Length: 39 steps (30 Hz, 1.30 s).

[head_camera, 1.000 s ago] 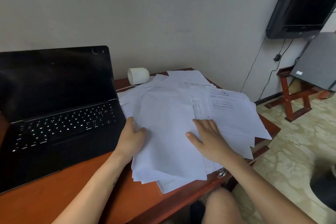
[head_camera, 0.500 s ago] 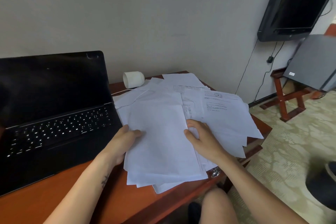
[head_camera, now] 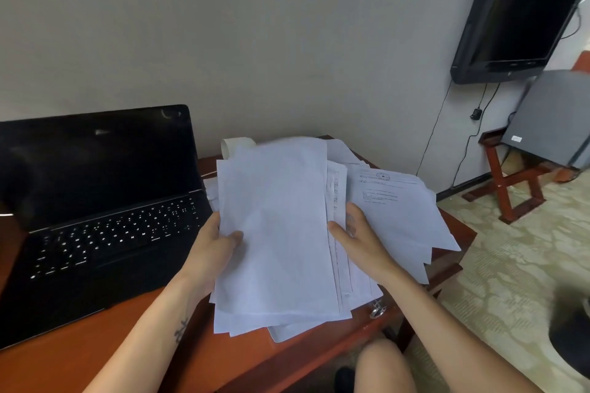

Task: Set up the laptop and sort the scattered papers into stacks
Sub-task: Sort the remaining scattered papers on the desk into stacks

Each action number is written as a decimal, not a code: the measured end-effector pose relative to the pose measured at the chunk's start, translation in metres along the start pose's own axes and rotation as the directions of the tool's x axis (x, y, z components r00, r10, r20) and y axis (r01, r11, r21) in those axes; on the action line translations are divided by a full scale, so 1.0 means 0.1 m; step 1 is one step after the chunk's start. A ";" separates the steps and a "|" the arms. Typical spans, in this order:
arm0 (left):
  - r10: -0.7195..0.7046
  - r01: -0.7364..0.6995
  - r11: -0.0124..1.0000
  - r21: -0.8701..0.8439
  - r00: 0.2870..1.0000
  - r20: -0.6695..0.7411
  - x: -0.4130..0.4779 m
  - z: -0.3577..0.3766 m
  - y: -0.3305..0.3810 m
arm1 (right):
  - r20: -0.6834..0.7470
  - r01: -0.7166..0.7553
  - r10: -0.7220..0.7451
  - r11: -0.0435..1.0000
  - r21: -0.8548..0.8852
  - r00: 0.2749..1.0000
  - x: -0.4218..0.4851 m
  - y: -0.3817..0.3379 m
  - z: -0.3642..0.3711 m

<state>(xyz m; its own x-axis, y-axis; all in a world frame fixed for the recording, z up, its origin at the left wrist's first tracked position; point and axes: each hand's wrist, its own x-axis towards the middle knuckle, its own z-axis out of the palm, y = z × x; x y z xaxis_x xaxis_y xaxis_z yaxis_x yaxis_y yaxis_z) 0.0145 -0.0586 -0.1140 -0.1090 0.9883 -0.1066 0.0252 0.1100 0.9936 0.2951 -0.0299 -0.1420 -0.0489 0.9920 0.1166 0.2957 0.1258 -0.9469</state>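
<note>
Currently papers [head_camera: 274, 233] sit pinched between left hand [head_camera: 213, 244] and right hand [head_camera: 362, 241].

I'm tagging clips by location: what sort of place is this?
Likely a hotel or guest room used for paperwork: a wooden desk against a bare wall holding an open laptop and loose papers, with a wall-mounted TV to the right.
</note>
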 end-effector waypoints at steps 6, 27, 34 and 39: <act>0.173 -0.174 0.985 -0.019 0.983 -0.053 -0.02 0.06 0.22 | -0.140 0.030 -0.006 0.984 0.175 0.990 0.15 -0.38 -0.03; 0.334 -0.345 0.935 -0.084 0.935 -0.122 0.38 0.55 0.76 | -0.288 0.196 -0.112 0.939 0.284 0.951 0.38 -0.96 -0.33; 0.348 -0.369 0.923 -0.109 0.921 -0.176 0.42 0.51 0.85 | -0.245 0.224 -0.162 0.942 0.252 0.956 0.44 -0.99 -0.31; 0.376 -0.398 0.911 -0.107 0.909 -0.180 0.46 0.48 0.89 | -0.212 0.230 -0.181 0.945 0.233 0.960 0.45 -0.97 -0.25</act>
<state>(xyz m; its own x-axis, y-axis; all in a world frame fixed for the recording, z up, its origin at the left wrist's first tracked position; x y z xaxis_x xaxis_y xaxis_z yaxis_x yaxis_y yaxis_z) 0.0590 0.0021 -0.0322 -0.2680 0.9207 0.2837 -0.0399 -0.3048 0.9516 0.2879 0.0027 -0.0377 0.1017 0.9323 0.3471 0.0458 0.3441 -0.9378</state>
